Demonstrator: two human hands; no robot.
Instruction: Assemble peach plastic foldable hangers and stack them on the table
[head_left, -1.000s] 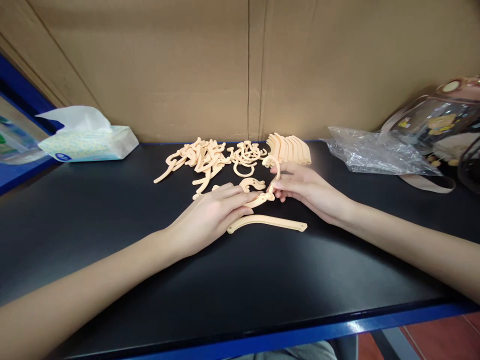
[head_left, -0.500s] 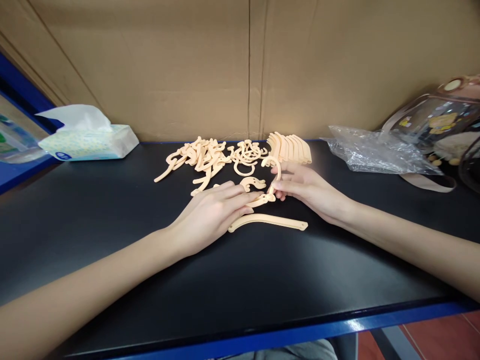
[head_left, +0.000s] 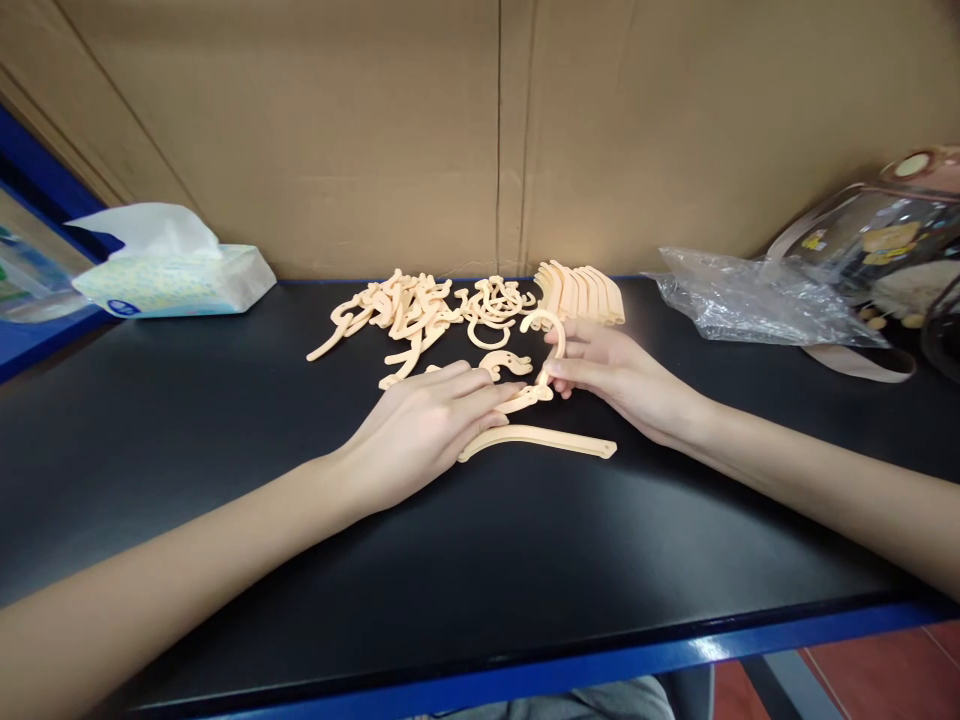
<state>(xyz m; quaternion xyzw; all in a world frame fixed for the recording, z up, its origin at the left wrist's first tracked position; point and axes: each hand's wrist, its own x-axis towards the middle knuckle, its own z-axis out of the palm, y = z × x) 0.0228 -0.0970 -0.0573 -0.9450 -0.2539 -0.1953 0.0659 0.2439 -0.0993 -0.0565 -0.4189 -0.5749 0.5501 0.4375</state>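
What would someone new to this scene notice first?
Probably mid-table, where the right hand holds a pale hook upright and the left hand holds a pale strip. Behind them, left of centre, a jumbled pile of pieces stands out against the black tabletop.

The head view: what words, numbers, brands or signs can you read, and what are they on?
None can be read clearly.
Tissue pack: a blue oval mark, too blurred to read.
See-through bag: small coloured pictures, no letters I can make out.
Plastic sleeve: no letters I can make out.
Curved piece in the right hand: no writing I can see.
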